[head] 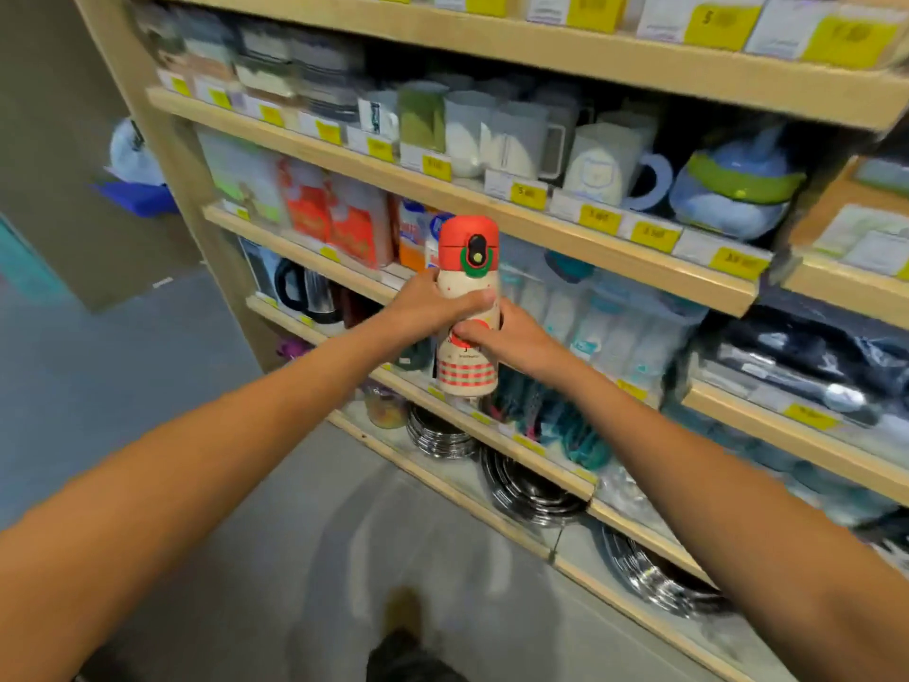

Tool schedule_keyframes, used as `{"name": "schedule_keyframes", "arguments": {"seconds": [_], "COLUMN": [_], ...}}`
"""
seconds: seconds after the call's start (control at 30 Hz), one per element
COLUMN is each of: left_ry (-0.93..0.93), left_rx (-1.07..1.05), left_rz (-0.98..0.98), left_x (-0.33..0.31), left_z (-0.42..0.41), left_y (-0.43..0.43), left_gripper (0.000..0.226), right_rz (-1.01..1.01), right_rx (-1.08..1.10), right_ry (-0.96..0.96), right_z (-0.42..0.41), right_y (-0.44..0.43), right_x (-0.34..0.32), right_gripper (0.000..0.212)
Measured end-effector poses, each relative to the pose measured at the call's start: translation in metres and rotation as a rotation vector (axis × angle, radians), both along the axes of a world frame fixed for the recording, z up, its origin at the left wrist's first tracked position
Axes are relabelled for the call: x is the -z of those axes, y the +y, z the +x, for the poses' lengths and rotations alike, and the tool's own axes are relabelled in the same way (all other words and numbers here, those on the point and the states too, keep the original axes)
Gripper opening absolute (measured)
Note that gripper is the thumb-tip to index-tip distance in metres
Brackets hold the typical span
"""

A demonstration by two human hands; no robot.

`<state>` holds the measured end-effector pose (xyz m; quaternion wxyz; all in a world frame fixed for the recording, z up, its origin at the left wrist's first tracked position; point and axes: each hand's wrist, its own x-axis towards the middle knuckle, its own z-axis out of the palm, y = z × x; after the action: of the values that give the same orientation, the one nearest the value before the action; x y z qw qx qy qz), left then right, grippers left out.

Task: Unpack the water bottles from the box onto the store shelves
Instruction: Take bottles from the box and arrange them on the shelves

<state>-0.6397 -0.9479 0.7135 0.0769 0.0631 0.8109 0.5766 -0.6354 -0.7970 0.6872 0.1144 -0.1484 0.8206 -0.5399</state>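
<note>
**One bottle in hand, on its way to the shelf**

I have the water bottle [465, 374] up off everything, upright in the air just in front of the shelf unit. Its red lid sits level with the front edge of the middle shelf [615, 265]. My left hand [433, 302] is wrapped round the upper body just below the lid. My right hand [509, 337] is curled round it lower down, so both hands are grasping it. The box is out of view.

I judge this to be the placing step. Next I need a free gap, perhaps near the packaged baby bottles [585, 327] behind my right hand. Those shelves look crowded, so the bottle must clear the raised front edge, go in upright and stand steady before I let go.
</note>
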Motion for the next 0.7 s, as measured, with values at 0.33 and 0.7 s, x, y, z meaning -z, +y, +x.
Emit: {"name": "schedule_keyframes", "arguments": {"seconds": [0.33,0.7], "left_ry": [0.193,0.403], "left_rx": [-0.147,-0.329], "left_rz": [-0.074,-0.148], "left_x": [-0.063,-0.119], "left_z": [-0.151,-0.249], "left_y": [-0.149,-0.271], "left_gripper": [0.018,0.054], "right_rz": [0.001,0.074], "right_rx": [0.018,0.077], "right_ry": [0.204,0.443], "right_z": [-0.169,-0.268], "right_y": [-0.162,-0.292], "right_x": [-0.060,-0.125], "right_gripper": [0.019,0.049]}}
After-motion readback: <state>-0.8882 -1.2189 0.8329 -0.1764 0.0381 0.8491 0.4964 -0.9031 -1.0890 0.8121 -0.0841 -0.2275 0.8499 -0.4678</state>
